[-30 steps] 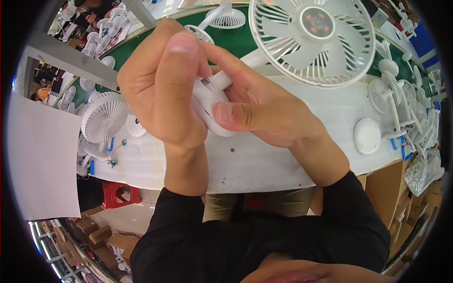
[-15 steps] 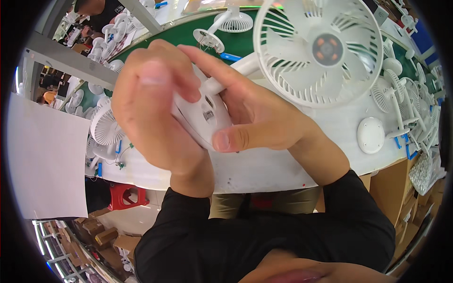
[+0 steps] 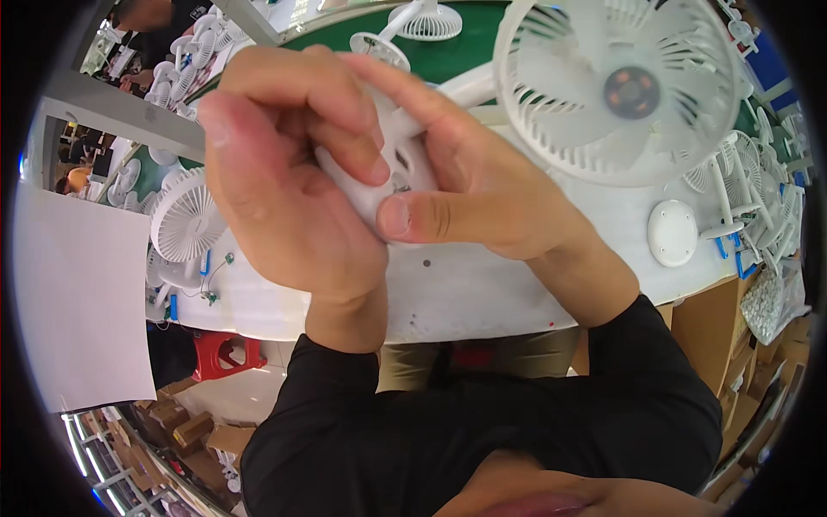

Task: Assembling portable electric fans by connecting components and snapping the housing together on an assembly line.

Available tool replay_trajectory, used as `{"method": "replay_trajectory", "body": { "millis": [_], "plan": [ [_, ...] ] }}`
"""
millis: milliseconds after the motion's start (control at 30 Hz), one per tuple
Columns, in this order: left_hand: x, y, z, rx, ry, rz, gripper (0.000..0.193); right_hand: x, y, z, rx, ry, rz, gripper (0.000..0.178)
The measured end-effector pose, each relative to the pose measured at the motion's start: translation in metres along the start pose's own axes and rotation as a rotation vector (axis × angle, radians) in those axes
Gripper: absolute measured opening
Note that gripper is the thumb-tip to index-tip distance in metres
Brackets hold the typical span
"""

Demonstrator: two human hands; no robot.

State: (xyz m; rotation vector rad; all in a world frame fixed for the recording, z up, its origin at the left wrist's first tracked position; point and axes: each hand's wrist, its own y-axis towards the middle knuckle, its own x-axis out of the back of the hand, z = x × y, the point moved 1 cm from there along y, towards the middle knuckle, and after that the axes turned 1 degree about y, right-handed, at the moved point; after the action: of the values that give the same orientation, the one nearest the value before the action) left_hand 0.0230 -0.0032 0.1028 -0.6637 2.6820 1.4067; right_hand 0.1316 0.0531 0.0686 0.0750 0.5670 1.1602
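Observation:
A white desk fan [image 3: 632, 91] is held up over the table, its round cage to the right and its neck slanting down to a rounded base [image 3: 366, 183]. My right hand [image 3: 491, 194] is closed around the base, with the thumb pressed on its near end and the fingers behind it. My left hand [image 3: 289, 202] is against the base's left side, fingers curled over and fingertips on its face near a small opening. The left thumb sticks out to the left, slightly blurred. The curled fingers hide part of the base.
The white tabletop [image 3: 482, 297] carries a round white base [image 3: 672, 233] at right and several fan parts beyond it. Another fan [image 3: 188, 220] stands at left near a white panel [image 3: 90, 302]. A red stool [image 3: 226, 355] is below. A person [image 3: 164, 26] is at far left.
The fan's cage has shifted to the right and the base has turned slightly. My left fingers have moved down and right across the base's face, while my right hand keeps its hold.

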Motion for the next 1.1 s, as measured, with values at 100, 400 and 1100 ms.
{"method": "replay_trajectory", "body": {
  "millis": [100, 400, 1100],
  "plan": [
    [-0.004, 0.001, 0.002, -0.054, -0.032, 0.076, 0.046, 0.004, -0.001, 0.006, 0.015, -0.054, 0.014, 0.098],
    [0.001, 0.005, 0.015, 0.092, -0.357, 0.022, 0.055, 0.009, 0.006, -0.008, 0.288, -0.218, 0.108, 0.102],
    [0.003, 0.001, 0.001, -0.029, -0.159, 0.109, 0.044, -0.003, 0.010, -0.001, 0.576, -0.667, 0.266, 0.118]
  ]
}}
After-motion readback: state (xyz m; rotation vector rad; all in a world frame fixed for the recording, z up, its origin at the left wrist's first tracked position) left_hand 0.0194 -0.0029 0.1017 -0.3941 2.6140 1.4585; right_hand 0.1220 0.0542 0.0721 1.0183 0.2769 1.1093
